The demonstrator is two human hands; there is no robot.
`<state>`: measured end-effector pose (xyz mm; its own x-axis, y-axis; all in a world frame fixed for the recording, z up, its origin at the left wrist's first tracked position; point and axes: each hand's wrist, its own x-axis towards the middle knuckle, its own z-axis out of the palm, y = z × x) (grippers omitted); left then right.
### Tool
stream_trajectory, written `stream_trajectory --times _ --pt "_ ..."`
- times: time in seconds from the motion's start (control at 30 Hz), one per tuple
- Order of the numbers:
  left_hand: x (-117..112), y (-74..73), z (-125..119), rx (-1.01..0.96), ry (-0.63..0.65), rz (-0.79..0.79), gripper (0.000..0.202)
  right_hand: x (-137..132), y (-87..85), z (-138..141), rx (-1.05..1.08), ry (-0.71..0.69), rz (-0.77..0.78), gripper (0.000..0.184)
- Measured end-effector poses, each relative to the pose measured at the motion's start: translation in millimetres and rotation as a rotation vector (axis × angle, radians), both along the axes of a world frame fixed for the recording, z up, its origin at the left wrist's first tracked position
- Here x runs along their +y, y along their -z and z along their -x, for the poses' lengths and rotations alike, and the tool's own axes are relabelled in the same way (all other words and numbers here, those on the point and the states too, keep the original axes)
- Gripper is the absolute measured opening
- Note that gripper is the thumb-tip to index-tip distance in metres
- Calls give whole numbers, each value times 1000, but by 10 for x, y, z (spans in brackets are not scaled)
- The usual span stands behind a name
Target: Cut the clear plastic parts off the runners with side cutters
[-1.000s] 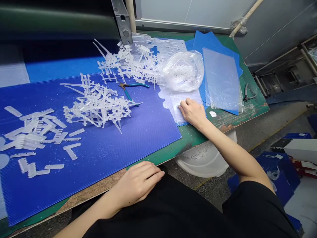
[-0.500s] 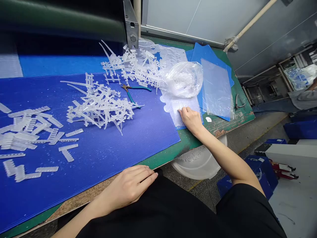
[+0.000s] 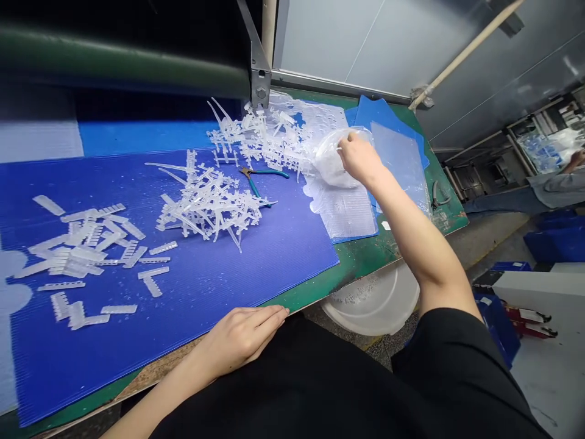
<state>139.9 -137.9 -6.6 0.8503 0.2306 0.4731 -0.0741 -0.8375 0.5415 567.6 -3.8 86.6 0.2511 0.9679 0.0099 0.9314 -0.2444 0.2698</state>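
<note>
Head view: the right hand [image 3: 359, 157], fingers curled, touches the clear plastic bag [image 3: 329, 160], which lies toward the far side of the green desk [image 3: 348, 261]; whether its fingertips pinch the film or something small cannot be told. The left hand [image 3: 249, 332] rests palm down at the near edge, fingers extended together, with nothing visible in its grasp. On the blue corrugated sheet [image 3: 219, 274] lie a tangled heap of translucent branched pieces [image 3: 210, 204], teal-handled cutters [image 3: 247, 172] just beside it, and scattered toothed strips [image 3: 80, 250] farther left. A white tub [image 3: 377, 302] stands partly beneath the desk.
</note>
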Motion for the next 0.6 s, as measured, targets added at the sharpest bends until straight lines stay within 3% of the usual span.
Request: stream_trajectory --times 0.07,0.13,0.23,0.33,0.43,0.6 --pt "15 -20 22 -25 -19 -11 21 -47 -48 -41 -4 3 -2 37" --pt "22 -33 50 -65 -58 -15 22 -260 -40 -34 -39 36 -30 50" --pt "20 -57 86 -132 -90 -21 25 -667 113 50 -80 70 -7 64" --pt "9 -79 105 -173 -64 1 26 -924 396 169 -64 49 116 54" --pt "-13 -78 121 -167 -41 -4 28 -982 626 241 -40 16 218 40" --pt "-36 -65 158 -142 -37 -37 30 -1024 658 250 -21 -20 271 36"
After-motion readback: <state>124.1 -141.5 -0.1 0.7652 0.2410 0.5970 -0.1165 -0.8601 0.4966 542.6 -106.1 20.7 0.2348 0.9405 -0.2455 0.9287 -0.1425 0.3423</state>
